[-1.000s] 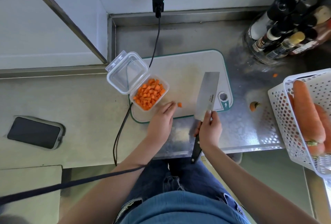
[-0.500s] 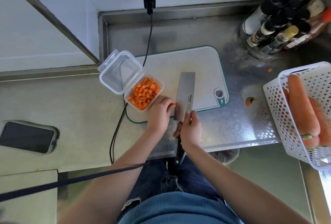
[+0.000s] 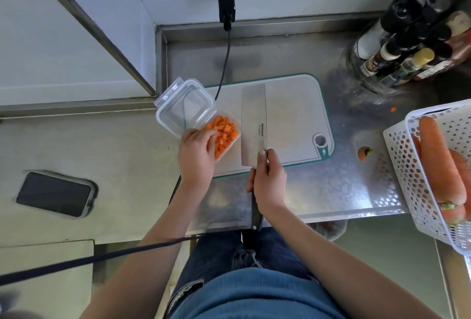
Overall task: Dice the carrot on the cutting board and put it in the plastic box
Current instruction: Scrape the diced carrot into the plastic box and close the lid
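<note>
Left hand [image 3: 197, 151] now over box [image 3: 224, 135] rim

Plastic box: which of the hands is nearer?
Left. Left hand is over the plastic box, fingers at the diced carrot; right hand grips the cleaver beside it.

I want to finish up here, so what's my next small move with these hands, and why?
Probably let go of whatever the left hand carries into the box, then lay the cleaver down. The left fingertips are over the dice, the board shows no carrot left on it, and the right hand holds the cleaver idle above it.
</note>
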Demonstrator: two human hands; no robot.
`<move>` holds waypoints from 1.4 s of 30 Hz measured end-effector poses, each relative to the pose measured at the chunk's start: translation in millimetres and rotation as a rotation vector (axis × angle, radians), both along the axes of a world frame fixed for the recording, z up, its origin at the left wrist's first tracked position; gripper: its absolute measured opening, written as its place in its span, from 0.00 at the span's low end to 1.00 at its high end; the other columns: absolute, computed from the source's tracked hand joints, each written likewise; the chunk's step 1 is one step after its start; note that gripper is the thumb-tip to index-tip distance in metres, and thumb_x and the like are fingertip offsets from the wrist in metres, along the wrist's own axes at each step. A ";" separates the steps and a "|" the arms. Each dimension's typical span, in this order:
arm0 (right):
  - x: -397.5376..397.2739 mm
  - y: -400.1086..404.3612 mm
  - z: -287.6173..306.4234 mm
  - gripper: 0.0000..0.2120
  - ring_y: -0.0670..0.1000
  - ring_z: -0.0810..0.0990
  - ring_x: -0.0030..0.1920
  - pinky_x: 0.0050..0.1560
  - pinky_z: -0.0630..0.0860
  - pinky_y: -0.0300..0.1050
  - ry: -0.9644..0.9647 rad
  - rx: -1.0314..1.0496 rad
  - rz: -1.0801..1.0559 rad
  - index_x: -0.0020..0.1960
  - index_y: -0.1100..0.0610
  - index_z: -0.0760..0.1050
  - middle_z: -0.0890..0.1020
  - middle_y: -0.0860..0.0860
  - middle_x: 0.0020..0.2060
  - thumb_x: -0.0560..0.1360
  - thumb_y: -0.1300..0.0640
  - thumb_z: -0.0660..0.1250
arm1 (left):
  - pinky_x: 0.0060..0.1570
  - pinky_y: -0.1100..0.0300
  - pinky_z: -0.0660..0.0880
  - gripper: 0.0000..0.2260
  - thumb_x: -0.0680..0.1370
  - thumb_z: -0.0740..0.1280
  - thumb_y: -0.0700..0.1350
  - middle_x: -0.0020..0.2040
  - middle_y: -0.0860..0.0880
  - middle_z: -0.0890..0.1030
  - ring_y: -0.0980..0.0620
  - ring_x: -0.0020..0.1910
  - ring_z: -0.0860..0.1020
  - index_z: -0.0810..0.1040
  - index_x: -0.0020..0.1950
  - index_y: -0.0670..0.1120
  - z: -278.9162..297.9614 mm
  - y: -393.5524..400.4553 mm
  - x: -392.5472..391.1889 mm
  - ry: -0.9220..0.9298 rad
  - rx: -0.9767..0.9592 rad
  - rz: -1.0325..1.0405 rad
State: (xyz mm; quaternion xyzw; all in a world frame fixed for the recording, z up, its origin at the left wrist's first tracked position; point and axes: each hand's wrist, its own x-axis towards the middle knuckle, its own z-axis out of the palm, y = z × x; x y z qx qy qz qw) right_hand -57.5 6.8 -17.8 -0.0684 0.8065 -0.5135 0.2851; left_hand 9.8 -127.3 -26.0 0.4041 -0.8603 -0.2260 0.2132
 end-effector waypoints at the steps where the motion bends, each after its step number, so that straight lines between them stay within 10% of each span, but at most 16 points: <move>1: -1.4 -4.2 0.1 0.15 0.53 0.69 0.19 0.20 0.65 0.38 -0.026 0.004 -0.020 0.39 0.59 0.63 0.71 0.57 0.24 0.83 0.54 0.52 | 0.41 0.51 0.78 0.08 0.72 0.69 0.34 0.41 0.44 0.83 0.42 0.46 0.77 0.82 0.50 0.40 -1.3 -2.4 2.2 -0.031 -0.016 -0.037; 6: -31.5 -0.4 -5.5 0.16 0.51 0.71 0.18 0.19 0.66 0.37 -0.010 0.131 -0.101 0.39 0.57 0.67 0.77 0.55 0.29 0.83 0.53 0.52 | 0.61 0.50 0.71 0.17 0.77 0.62 0.43 0.61 0.42 0.77 0.44 0.61 0.70 0.75 0.64 0.39 -0.9 0.4 32.0 -0.051 -0.130 -0.089; 10: -60.0 13.5 -22.6 0.17 0.55 0.77 0.27 0.26 0.74 0.45 0.119 0.304 -0.067 0.39 0.55 0.68 0.81 0.56 0.33 0.82 0.49 0.52 | 0.67 0.46 0.60 0.45 0.68 0.74 0.57 0.72 0.37 0.60 0.37 0.70 0.59 0.55 0.75 0.37 -7.7 5.4 44.7 -0.119 0.176 0.109; 17: -83.1 20.6 -28.9 0.20 0.59 0.76 0.40 0.38 0.70 0.46 0.321 0.686 0.149 0.46 0.59 0.72 0.78 0.56 0.41 0.83 0.48 0.48 | 0.70 0.40 0.55 0.63 0.57 0.82 0.51 0.75 0.39 0.50 0.40 0.73 0.52 0.38 0.76 0.46 -7.4 0.8 28.5 0.028 0.429 0.063; 26: -107.8 25.5 -20.3 0.21 0.63 0.70 0.61 0.53 0.70 0.54 0.474 0.824 0.380 0.58 0.65 0.68 0.73 0.63 0.57 0.81 0.46 0.54 | 0.63 0.48 0.69 0.61 0.57 0.81 0.38 0.70 0.45 0.57 0.45 0.68 0.65 0.40 0.75 0.56 -7.4 -2.2 27.9 0.205 0.411 -0.016; 33: -86.7 -49.8 32.2 0.11 0.54 0.76 0.47 0.44 0.65 0.44 0.250 0.096 0.268 0.56 0.55 0.73 0.75 0.49 0.42 0.81 0.51 0.56 | 0.56 0.49 0.75 0.39 0.65 0.77 0.37 0.69 0.45 0.70 0.46 0.64 0.74 0.58 0.70 0.46 -16.5 4.8 38.7 0.191 0.298 -0.134; 36: -84.7 -74.5 36.8 0.13 0.49 0.76 0.52 0.54 0.70 0.44 0.015 0.010 0.474 0.60 0.48 0.73 0.77 0.47 0.52 0.82 0.48 0.52 | 0.55 0.54 0.74 0.36 0.66 0.77 0.38 0.68 0.46 0.71 0.44 0.61 0.75 0.63 0.70 0.42 -11.9 11.4 39.3 0.078 0.173 -0.144; 42: -86.0 -53.6 5.3 0.22 0.51 0.68 0.68 0.66 0.65 0.45 0.263 0.256 0.952 0.72 0.46 0.62 0.60 0.45 0.74 0.80 0.49 0.60 | 0.64 0.64 0.62 0.23 0.70 0.67 0.48 0.68 0.48 0.69 0.52 0.68 0.66 0.72 0.64 0.43 2.7 8.1 42.1 0.079 0.236 -0.186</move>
